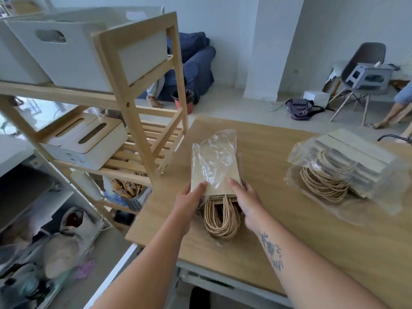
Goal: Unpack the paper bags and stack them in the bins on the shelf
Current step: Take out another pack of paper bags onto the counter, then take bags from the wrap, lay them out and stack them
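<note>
Gripping from both sides, the left hand (191, 198) and the right hand (246, 202) hold a bundle of kraft paper bags (225, 175) at its near end. Each thumb lies flat on the top face while the fingers curl round the edge and go out of sight underneath. Nearest the person, the twisted paper handles (220, 219) hang out in a loose coil over the worktop (278, 246). Whether they rest on it cannot be told. The bundle's long axis runs away from the person, handle end near and folded bottoms far, leaning slightly to the left. A clear plastic wrapper (214, 156) is still crumpled over the far half, so the unpacking looks only partly done. Trouble seems likeliest there: the film may cling and drag the top bags forward as it comes off. The grip is narrow and sits at one end only, so the stack may fan out or slide apart. The looped handles could also catch on a rail when the bags are lifted. Further along the worktop, well apart to the right, lies a second wrapped pack (347, 168), still sealed, with its handles facing left. Beyond the worktop's left corner stands the wooden shelf (136, 101), with a white bin (73, 61) on its top tier waiting for the bags.
</note>
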